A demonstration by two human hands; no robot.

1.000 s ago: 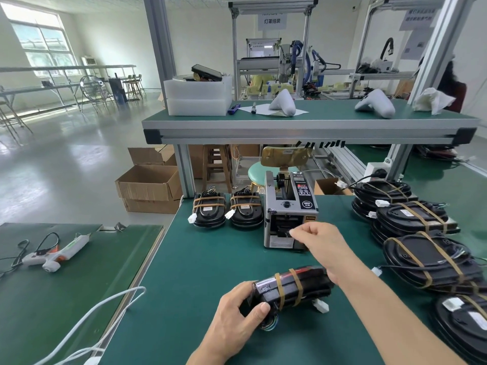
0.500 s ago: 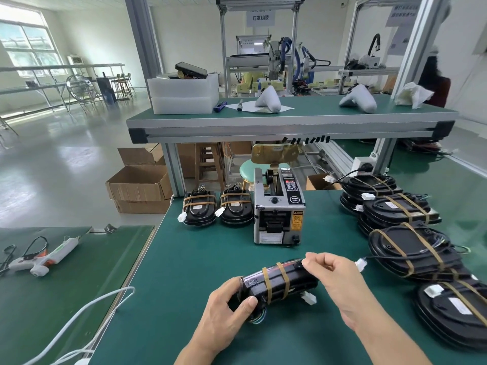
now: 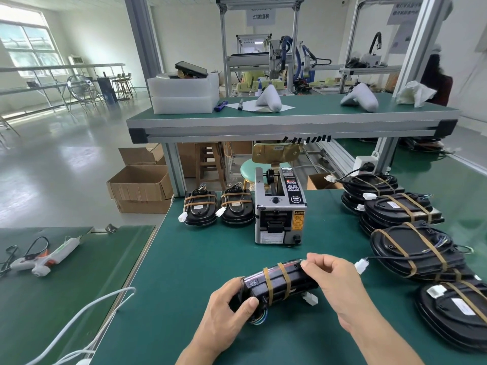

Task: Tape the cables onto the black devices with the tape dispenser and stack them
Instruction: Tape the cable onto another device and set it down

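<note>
A black device (image 3: 279, 284) stands on its edge on the green table, with two brown tape bands round it and a white connector under its right end. My left hand (image 3: 229, 306) grips its left end. My right hand (image 3: 334, 277) pinches at its upper right edge with thumb and forefinger; any tape strip in the pinch is too small to make out. The grey tape dispenser (image 3: 279, 217) stands just behind. Two taped devices (image 3: 218, 209) sit to its left. Several taped devices (image 3: 411, 246) are piled along the right.
A white glue gun (image 3: 44, 259) lies on the lower table at left, with a white cable (image 3: 87, 317) crossing the gap. A raised shelf (image 3: 276, 125) overhangs the far table edge. Cardboard boxes (image 3: 139, 185) stand on the floor.
My right hand came back from the dispenser's outlet to the device's upper right edge. The left hand kept its grip on the device.
</note>
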